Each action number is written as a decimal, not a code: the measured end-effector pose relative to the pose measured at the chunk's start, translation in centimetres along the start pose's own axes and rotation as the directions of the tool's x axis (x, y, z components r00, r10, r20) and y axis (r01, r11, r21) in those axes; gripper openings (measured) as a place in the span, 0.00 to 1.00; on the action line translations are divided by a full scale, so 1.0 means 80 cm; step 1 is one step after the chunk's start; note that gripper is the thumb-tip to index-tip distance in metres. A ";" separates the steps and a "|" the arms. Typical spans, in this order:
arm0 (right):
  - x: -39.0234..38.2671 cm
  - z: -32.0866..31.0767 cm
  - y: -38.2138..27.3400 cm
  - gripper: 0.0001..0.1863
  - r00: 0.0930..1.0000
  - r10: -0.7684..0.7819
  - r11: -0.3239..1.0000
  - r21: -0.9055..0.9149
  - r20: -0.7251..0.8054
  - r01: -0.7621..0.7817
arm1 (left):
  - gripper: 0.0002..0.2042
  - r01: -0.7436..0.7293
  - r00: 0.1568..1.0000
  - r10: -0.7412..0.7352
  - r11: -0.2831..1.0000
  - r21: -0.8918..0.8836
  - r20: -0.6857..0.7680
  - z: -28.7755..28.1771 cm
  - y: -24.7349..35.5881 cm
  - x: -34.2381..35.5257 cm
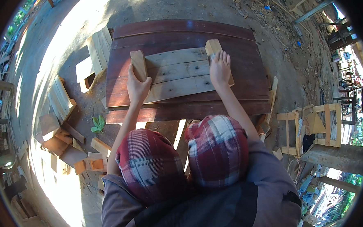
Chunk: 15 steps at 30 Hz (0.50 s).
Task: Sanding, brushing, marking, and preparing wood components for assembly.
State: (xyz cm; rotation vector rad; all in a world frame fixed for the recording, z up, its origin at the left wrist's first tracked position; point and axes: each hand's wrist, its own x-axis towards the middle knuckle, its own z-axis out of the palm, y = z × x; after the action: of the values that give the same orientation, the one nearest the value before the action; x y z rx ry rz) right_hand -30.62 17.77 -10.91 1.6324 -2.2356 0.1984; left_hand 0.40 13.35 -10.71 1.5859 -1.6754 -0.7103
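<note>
Before me on a dark reddish-brown wooden table (177, 39) lies a panel of weathered grey planks (179, 72), laid side by side. A pale wooden block (138, 63) stands across its left end. My left hand (139, 87) grips the near part of this block, thumb on the panel side; its other fingers are partly hidden. Across the right end sits another wooden block (213, 47). My right hand (221, 70) lies over that block with its fingers stretched out along the top, covering its middle.
Wooden box-like pieces (100, 48) and several cut offcuts (63, 138) lie on the ground at the left, near a small green leafy sprig (97, 124). A light wooden frame (328, 124) stands at the right. Wood scraps litter the dirt (263, 31) at the far right.
</note>
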 end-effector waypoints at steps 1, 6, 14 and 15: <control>-0.027 -0.009 0.004 0.24 1.000 0.004 1.000 0.015 0.006 -0.004 | 0.44 0.003 1.000 -0.003 1.000 0.014 -0.004 -0.004 0.002 -0.002; -0.094 -0.032 0.027 0.25 0.999 0.037 0.994 0.098 0.017 -0.039 | 0.44 0.017 1.000 -0.017 1.000 -0.019 0.011 -0.007 0.009 0.002; 0.075 0.010 -0.016 0.24 0.999 0.026 0.999 -0.035 0.029 -0.025 | 0.43 -0.046 0.999 0.046 0.998 -0.039 -0.001 0.001 -0.001 -0.001; 0.091 0.027 -0.008 0.25 0.997 0.068 0.996 -0.050 -0.025 -0.069 | 0.43 -0.087 0.996 0.087 0.996 -0.022 -0.001 0.010 0.004 0.000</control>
State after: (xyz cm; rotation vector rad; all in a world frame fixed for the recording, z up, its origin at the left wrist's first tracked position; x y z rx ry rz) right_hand -32.40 10.38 -10.31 1.5213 -2.2618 0.1756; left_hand -0.44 13.29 -10.89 1.4885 -1.7195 -0.6822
